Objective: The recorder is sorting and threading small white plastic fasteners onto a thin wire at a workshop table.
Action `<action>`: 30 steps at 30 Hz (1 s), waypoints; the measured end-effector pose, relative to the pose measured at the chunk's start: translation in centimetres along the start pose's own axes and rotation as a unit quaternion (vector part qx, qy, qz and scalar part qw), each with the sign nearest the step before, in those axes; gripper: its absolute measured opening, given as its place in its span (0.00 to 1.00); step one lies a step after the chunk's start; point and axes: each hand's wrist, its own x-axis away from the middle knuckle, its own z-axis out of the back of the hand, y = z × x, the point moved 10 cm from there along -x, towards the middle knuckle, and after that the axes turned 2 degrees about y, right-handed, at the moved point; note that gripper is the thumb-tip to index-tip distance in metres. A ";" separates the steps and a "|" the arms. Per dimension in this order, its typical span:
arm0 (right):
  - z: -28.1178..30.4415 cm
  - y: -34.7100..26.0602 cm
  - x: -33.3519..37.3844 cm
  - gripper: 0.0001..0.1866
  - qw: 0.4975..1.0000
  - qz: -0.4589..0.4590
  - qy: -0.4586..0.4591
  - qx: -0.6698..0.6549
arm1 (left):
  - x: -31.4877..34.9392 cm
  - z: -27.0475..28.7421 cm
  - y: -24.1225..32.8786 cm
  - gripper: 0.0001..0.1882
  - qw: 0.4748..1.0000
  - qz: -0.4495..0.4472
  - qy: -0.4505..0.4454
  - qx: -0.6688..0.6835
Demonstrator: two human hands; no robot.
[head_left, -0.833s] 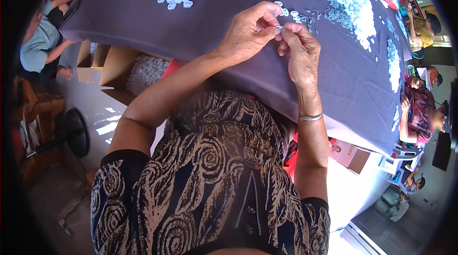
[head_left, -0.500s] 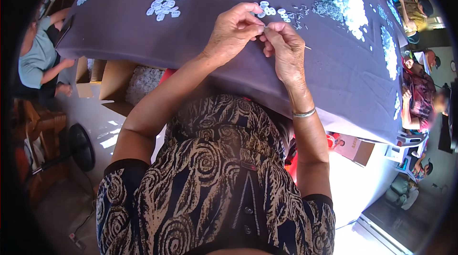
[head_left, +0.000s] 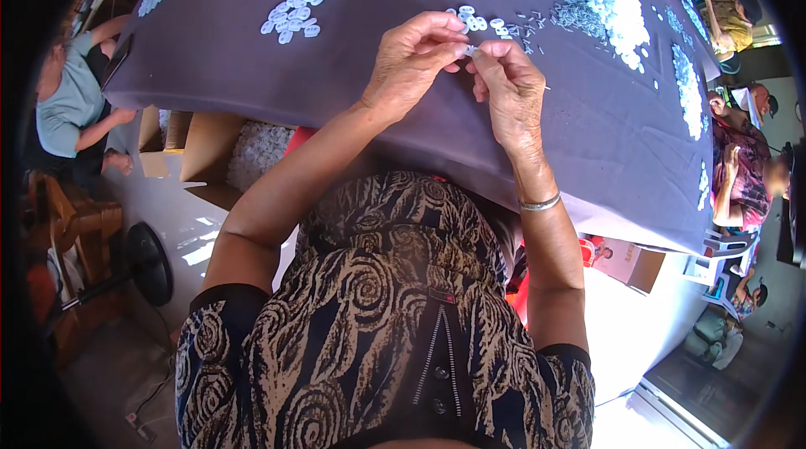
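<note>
Above the near part of the table my left hand [head_left: 411, 67] and my right hand [head_left: 514, 96] meet at the fingertips. Between thumb and forefinger, the left pinches a small white plastic piece [head_left: 468, 51]. My right hand's closed fingertips press against the same piece's right side; whether they hold a tiny part of their own is too small to tell. Just beyond the hands lies a little group of white oval pieces with holes [head_left: 477, 23]. Small grey metal pins [head_left: 527, 30] are scattered beside that group.
A small pile of white ovals [head_left: 291, 15] lies left on the dark tablecloth [head_left: 252, 71]. A big heap of white pieces [head_left: 609, 8] and a mound of pins [head_left: 576, 15] are at right. Cardboard boxes [head_left: 206, 147] stand below the left edge. Other people sit at both sides.
My fingertips have shifted slightly, and the white piece between them shows more now. The whole view has moved a little. At right, a seated person's hand has changed position.
</note>
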 end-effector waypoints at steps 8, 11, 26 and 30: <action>-0.3 -3.6 1.0 0.02 0.948 0.195 0.059 0.246 | 0.5 0.3 -0.6 0.09 0.999 0.010 0.031 -0.001; -0.7 -4.2 1.1 0.03 0.933 0.222 0.044 0.280 | 0.6 -0.2 0.1 0.08 0.999 -0.024 0.016 -0.029; -1.3 -4.2 0.5 0.07 0.924 0.197 -0.063 0.322 | 0.7 -1.3 -2.1 0.09 0.995 0.075 -0.059 -0.006; -0.9 -4.5 0.5 0.06 0.929 0.205 -0.053 0.303 | 0.8 -1.4 -1.5 0.08 0.997 0.044 -0.059 0.040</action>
